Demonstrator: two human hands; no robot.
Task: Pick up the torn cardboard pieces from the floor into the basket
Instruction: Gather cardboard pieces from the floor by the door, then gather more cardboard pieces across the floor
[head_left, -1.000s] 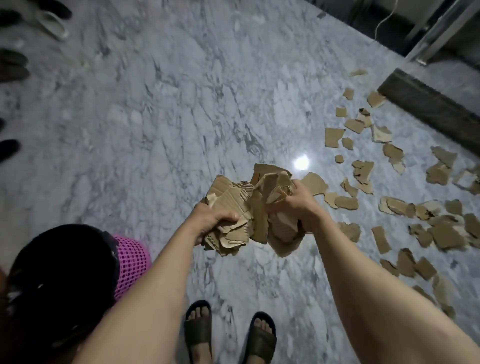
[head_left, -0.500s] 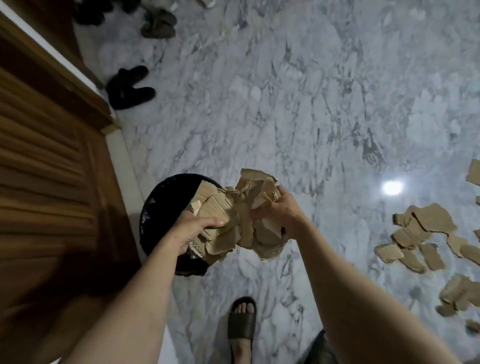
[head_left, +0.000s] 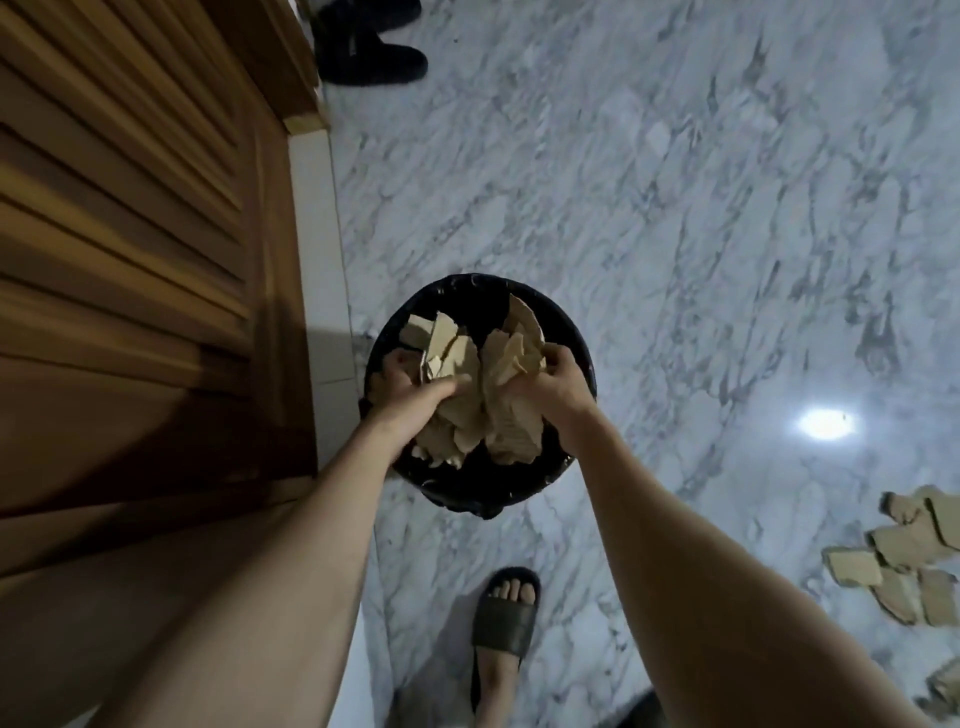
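Left hand (head_left: 410, 395) and right hand (head_left: 550, 382) each clench a side of the cardboard wad (head_left: 478, 384). Under both hands sits the basket (head_left: 582, 358). Loose pieces (head_left: 904, 561) lie well right of the right hand.

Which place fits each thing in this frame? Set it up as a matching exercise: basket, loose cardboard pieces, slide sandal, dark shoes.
Things:
1. basket
2. loose cardboard pieces
3. slide sandal
4. dark shoes

Places:
A. top of the frame, near the wooden door's corner
B. on the floor at the right edge
C. directly under both hands and their cardboard bundle
D. bottom centre, on a foot

Pairs: 1-C, 2-B, 3-D, 4-A
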